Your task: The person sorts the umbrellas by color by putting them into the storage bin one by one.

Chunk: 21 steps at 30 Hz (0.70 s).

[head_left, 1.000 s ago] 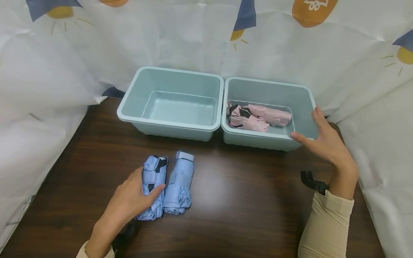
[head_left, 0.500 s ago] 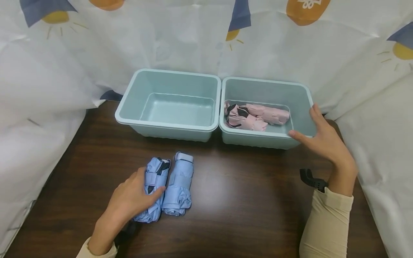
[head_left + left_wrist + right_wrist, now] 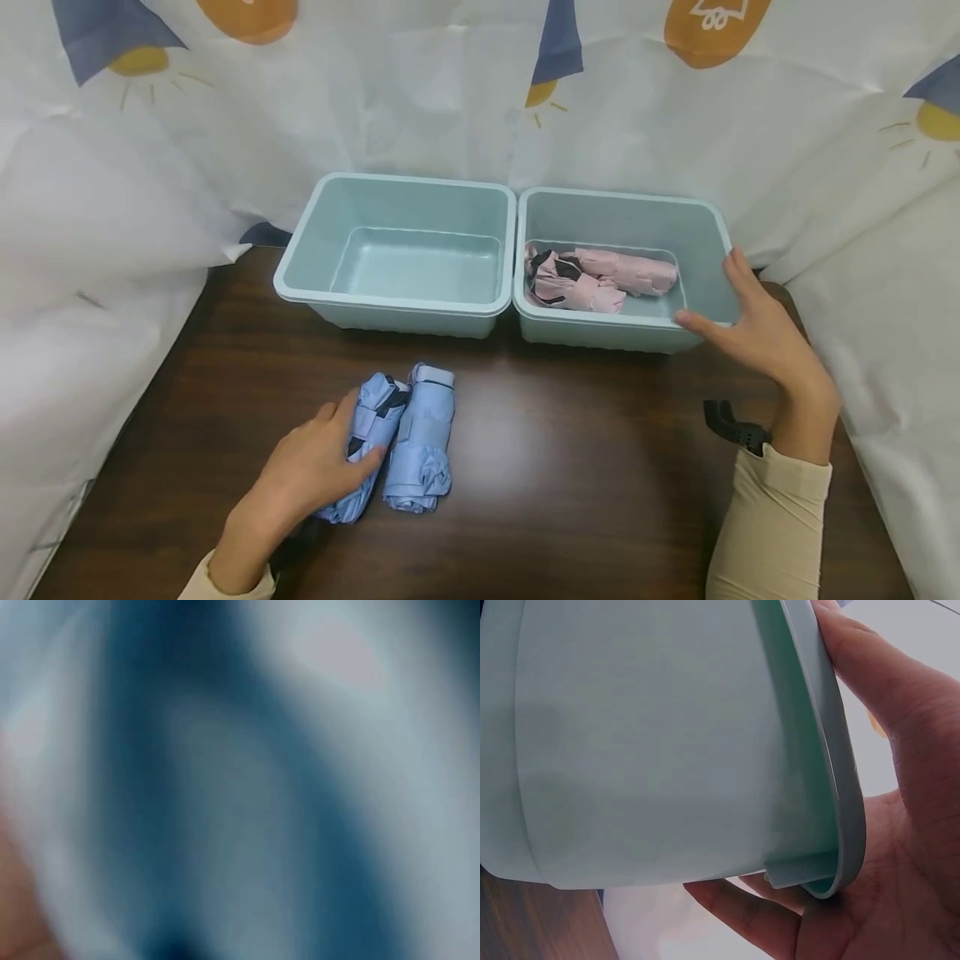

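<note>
In the head view my left hand grips a folded blue umbrella, thumb on its right side and fingers over its left. The umbrella leans to the right, its black-trimmed top close to a second folded blue umbrella lying on the table. In the left wrist view, blurred blue fabric fills nearly everything. My right hand holds the front right corner of the right pale-green bin. The right wrist view shows the thumb along the bin's rim and fingers against its side.
Two folded pink umbrellas lie inside the right bin. The left bin stands beside it, its bare floor showing. A patterned white cloth rises behind and at both sides of the dark wooden table.
The umbrella in my left hand has turned clockwise, its top swinging right toward the other blue umbrella. My right hand stays at the bin's corner.
</note>
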Each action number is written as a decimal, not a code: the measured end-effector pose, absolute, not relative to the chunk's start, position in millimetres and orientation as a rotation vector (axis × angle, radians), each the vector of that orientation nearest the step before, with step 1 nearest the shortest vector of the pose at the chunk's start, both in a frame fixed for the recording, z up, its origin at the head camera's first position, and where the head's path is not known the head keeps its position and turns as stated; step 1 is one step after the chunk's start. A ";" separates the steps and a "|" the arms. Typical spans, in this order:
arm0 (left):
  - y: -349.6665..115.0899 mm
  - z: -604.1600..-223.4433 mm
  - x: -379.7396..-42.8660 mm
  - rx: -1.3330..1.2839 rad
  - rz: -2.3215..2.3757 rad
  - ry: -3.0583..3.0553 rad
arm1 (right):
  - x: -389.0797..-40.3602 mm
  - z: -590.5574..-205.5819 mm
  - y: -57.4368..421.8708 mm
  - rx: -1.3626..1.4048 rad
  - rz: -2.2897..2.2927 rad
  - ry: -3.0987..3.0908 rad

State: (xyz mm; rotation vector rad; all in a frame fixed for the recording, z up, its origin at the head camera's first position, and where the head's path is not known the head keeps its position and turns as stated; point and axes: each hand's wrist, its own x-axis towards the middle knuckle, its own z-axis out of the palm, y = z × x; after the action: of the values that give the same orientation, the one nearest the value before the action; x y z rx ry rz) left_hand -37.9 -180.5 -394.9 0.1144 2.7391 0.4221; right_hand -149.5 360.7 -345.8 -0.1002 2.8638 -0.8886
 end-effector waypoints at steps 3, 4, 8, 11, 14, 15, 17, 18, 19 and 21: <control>-180.1 -397.7 -33.9 0.133 0.390 2.779 | -149.3 -346.0 359.5 -0.104 -0.912 2.860; -179.7 -398.1 -32.9 0.139 0.377 2.800 | -149.4 -346.3 359.2 -0.103 -0.917 2.858; -178.1 -398.1 -32.9 0.156 0.331 2.874 | -149.6 -347.5 359.6 -0.102 -0.914 2.867; -178.5 -396.9 -35.9 0.206 0.304 2.907 | -149.9 -346.7 361.9 -0.108 -0.909 2.874; -181.5 -395.1 -39.3 0.283 0.299 2.934 | -150.9 -345.4 363.3 -0.110 -0.913 2.879; -183.0 -394.8 -40.1 0.313 0.299 2.943 | -151.3 -345.1 363.4 -0.111 -0.915 2.876; -185.5 -394.4 -41.4 0.377 0.286 2.964 | -151.8 -344.8 363.3 -0.107 -0.917 2.871; -186.5 -394.7 -41.8 0.407 0.273 2.975 | -152.0 -344.9 363.2 -0.103 -0.917 2.866; -187.2 -395.4 -41.9 0.429 0.259 2.986 | -151.9 -345.3 363.0 -0.099 -0.914 2.861; -187.5 -397.8 -41.9 0.460 0.230 3.011 | -151.5 -346.5 362.7 -0.089 -0.911 2.854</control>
State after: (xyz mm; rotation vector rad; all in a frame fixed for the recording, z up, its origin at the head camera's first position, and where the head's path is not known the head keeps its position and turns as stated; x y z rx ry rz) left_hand -41.9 -187.5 -397.8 0.4598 3.0108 0.2297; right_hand -151.5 362.7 -346.5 -0.0894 2.8542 -0.9106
